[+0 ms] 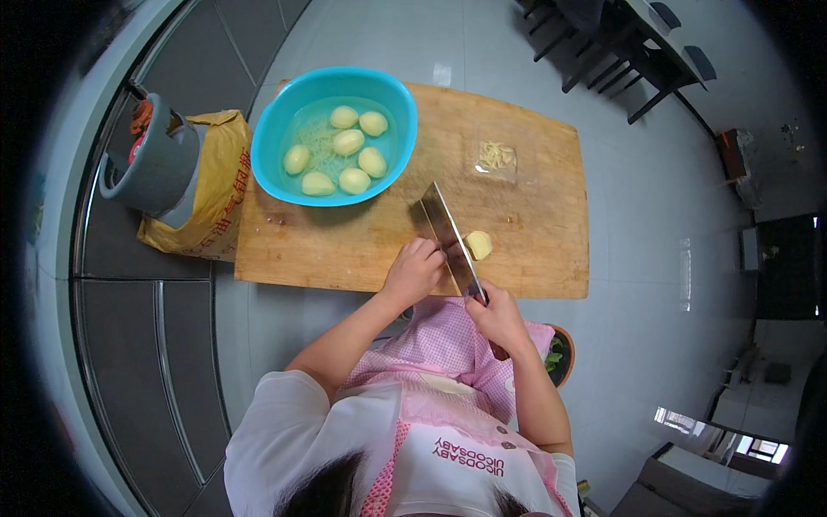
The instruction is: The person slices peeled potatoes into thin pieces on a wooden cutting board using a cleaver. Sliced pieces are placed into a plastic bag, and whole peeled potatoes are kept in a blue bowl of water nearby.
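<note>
My right hand [499,318] grips the handle of a cleaver [450,242], whose broad blade stands on edge over a wooden cutting board [323,258]. Against the blade's left side rest the curled fingers of my left hand [417,270]; whatever lies under them is hidden. A cut piece of peeled potato [479,245] lies just right of the blade. Farther back, a small clear plastic container [497,161] holds pale thin strips. At the board's back left stands a turquoise basin [333,200] of water with several peeled potatoes [349,142] and fine shreds in it.
A grey gas cylinder [158,161] and a yellow woven sack [219,187] stand left of the board, beside dark cabinets [145,362]. A pot with green leaves [557,355] is on the floor near my right forearm. A table with chairs [646,52] stands at the far right.
</note>
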Motion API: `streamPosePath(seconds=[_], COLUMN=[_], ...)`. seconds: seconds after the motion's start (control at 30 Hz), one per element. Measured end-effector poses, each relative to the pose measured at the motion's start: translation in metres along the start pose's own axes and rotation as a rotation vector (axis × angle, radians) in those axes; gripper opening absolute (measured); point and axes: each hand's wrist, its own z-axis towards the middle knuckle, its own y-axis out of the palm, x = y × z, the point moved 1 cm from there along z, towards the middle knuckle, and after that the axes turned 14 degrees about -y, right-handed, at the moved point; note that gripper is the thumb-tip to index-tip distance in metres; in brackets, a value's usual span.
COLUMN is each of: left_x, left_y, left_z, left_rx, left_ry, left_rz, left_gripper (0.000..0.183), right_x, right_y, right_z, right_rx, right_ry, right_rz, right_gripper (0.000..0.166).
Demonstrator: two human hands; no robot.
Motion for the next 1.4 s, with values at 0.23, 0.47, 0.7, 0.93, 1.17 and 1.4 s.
streamPosePath(seconds=[0.23, 0.47, 0.7, 0.93, 1.17, 1.4], left_x=[-0.001, -0.001, 0.0, 0.0, -0.001, 0.002], left_y=[0.001, 0.001, 0.0, 0.001, 0.001, -0.001], left_z=[0.0, 0.0, 0.0, 0.0, 0.0, 0.001], left_rx=[-0.01, 0.002, -0.003, 0.025, -0.001, 0.007], left_ry=[0.006, 0.016, 0.008, 0.016, 0.006, 0.013], left_rz=[0.01, 0.013, 0.018, -0.028, 0.001, -0.035], left_gripper=[0.02, 0.019, 0.018, 0.021, 0.017, 0.021], right_x=[-0.008, 0.007, 0.013, 0.01, 0.003, 0.002], right_y=[0.001, 0.005, 0.007, 0.006, 0.0, -0.001], right_z=[0.007, 0.009, 0.006, 0.001, -0.004, -0.003], right_rx=[-0.046, -0.001, 0.039, 0.024, 0.001, -0.016], right_ry=[0.013, 0.005, 0.008, 0.013, -0.021, 0.017], right_rz=[-0.151, -0.036, 0.042, 0.026, -0.018, -0.004], right_gripper=[0.024, 0.022, 0.019, 0.018, 0.011, 0.012])
